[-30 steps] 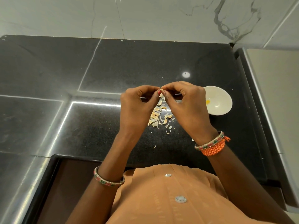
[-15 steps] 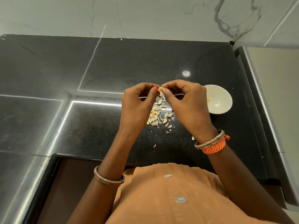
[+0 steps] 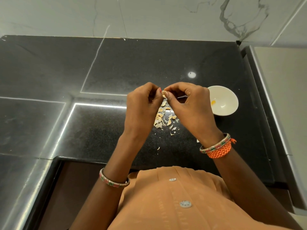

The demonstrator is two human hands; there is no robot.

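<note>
Nearest you is your orange shirt (image 3: 166,205) with its two pale buttons, at the bottom of the view. Just beyond it, a beaded bangle (image 3: 113,181) sits on your left forearm. On your right wrist a matching bangle lies against a wrap of orange thread (image 3: 221,151).

Both forearms reach out over the near edge of the black desk (image 3: 99,130). A scatter of peel scraps (image 3: 163,118) lies on the desk below and between your hands. A few stray flakes lie nearer to you.

Your left hand (image 3: 141,103) and right hand (image 3: 191,103) are raised above that pile, with their knuckles almost meeting. The fingers (image 3: 172,88) of both hands are curled in tight. Between their tips they pinch a small pale piece (image 3: 164,93), held in the air over the far end of the scraps. It may be a garlic clove, though most of it is hidden by your fingertips and it is too small to be sure.

Just right of your right hand, a white bowl (image 3: 222,97) stands on the desk, well apart from the scraps. One small yellow bit (image 3: 213,102) lies inside it.

Farther back, a round light reflection (image 3: 191,74) shines on the desk. Behind that rises the white marble wall (image 3: 166,17).
</note>
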